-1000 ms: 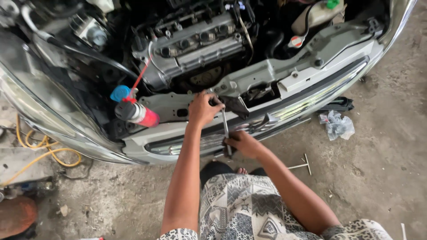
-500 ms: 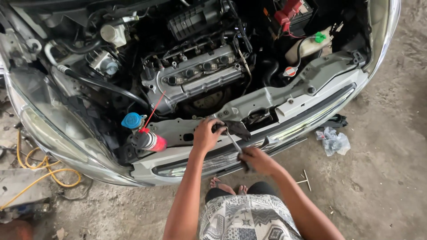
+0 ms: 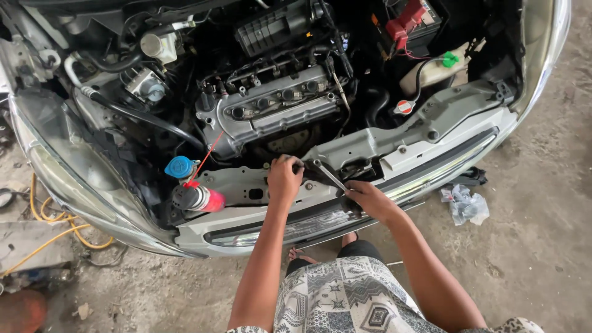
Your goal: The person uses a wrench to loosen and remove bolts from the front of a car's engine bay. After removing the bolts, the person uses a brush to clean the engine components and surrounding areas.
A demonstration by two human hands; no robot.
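Observation:
I stand at the open engine bay of a silver car. My right hand (image 3: 368, 199) grips the lower end of a metal wrench (image 3: 328, 175), whose head rests at a bolt on the front radiator support panel (image 3: 401, 139). My left hand (image 3: 284, 179) is closed on the top edge of that panel, right beside the wrench head; what it grips is hidden under the fingers. A red spray can (image 3: 200, 198) with a thin red straw lies on the panel to the left, next to a blue reservoir cap (image 3: 180, 166).
The silver engine cover (image 3: 277, 111) sits behind the panel, with a battery (image 3: 410, 24) and white coolant tank (image 3: 435, 71) at the right. A crumpled plastic bag (image 3: 465, 203) lies on the concrete floor at the right. A yellow hose (image 3: 46, 222) coils at the left.
The view has shifted so the engine bay sits lower and more centred. My hands stay at the same spot on the panel, and the wrench has swung from near upright to slanting up-left.

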